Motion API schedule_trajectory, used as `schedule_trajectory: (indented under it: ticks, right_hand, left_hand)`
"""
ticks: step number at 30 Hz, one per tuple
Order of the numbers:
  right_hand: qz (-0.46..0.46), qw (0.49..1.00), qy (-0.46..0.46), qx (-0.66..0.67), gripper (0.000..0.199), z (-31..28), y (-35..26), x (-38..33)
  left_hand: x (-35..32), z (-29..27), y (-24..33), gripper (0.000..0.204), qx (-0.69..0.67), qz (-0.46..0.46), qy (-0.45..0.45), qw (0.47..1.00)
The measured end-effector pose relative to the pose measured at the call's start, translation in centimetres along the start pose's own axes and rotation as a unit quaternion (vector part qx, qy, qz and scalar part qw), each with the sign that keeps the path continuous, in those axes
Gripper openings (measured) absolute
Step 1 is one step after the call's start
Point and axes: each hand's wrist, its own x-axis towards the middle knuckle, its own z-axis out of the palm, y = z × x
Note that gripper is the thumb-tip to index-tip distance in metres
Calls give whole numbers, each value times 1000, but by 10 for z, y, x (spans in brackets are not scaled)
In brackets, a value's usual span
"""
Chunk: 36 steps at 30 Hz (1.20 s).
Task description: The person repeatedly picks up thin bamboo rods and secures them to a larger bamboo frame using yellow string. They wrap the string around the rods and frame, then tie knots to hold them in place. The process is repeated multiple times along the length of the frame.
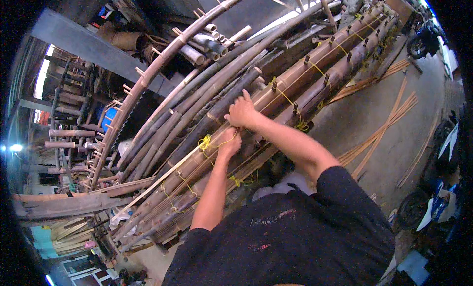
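Observation:
A long stack of brown bamboo poles [315, 64] lies in front of me, pegged together and bound in places with yellow cord [205, 143]. My left hand [228, 143] is closed around a strand of the yellow cord on top of a pole. Just above it, my right hand [241, 111] presses down on a pole with its fingers curled over the pole's far edge; whether it also pinches the cord I cannot tell. More yellow ties [300, 124] show along the poles to the right.
Thin bamboo strips [389, 121] lie on the concrete floor to the right. A curved bamboo pole with pegs [162, 59] arches over the stack. Cut pole ends [207, 44] pile up behind. Motorbikes [433, 207] stand at the right edge.

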Motion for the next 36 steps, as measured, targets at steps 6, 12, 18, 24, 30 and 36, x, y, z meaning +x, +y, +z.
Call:
schedule_trajectory:
  ticks: [6,12,18,24,30,36]
  right_hand:
    - [-286,766,-57,572,42,-22,-3,-63]
    - [-201,868,-7,455,39,42,-19,-166]
    - [-212,941,9,263,40,58,-18,-169]
    - [-154,967,-3,202,37,49,-63,-175]
    - [-14,551,-265,791,41,108,-167,-187]
    - [260,480,259,797,30,31,-238,-127]
  left_hand:
    - [-20,-16,17,30,89,11,78,993]
    - [-12,-30,65,28,-47,14,178,983]
    - [86,-39,4,31,46,24,298,953]
    - [75,-52,-31,34,110,-24,165,980]
    - [-83,-120,-54,36,113,-106,66,986]
    - [-145,-72,-100,40,94,-35,103,990]
